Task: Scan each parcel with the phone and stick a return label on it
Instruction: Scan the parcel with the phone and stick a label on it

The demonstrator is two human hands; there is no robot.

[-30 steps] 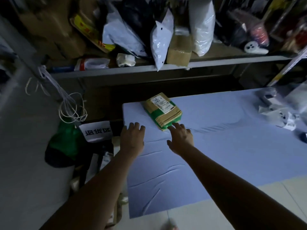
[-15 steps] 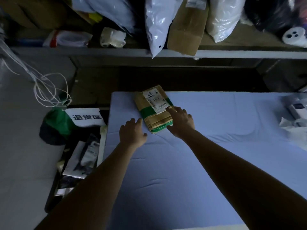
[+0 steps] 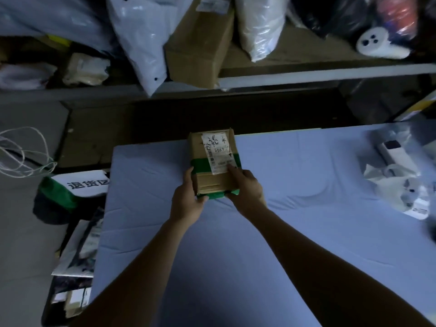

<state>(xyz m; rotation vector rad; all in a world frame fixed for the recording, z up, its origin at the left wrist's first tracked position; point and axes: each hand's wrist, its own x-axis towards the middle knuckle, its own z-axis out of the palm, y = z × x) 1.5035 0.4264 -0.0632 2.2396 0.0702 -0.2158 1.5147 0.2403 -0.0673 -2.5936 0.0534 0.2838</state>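
I have the cardboard parcel between both hands at the far edge of the tabletop, which is covered in a pale blue sheet. My left hand grips its near left corner, thumb up along the left side and fingers curled under the green tape at the near end. My right hand clasps the near right side, with the forefinger lying on top and touching the lower corner of the white shipping label. That label sits on the upper face, with handwritten marks and a barcode strip down its left edge, and it crosses a band of green tape wrapped round the box. I cannot tell whether the parcel's far end rests on the sheet or is raised.

Off to my right on the sheet lie a white handheld device and some crumpled white packaging, well apart from the parcel. Beyond the tabletop, a shelf holds grey poly mailers and a brown carton. On the floor to my left stands a white sign with Chinese characters.
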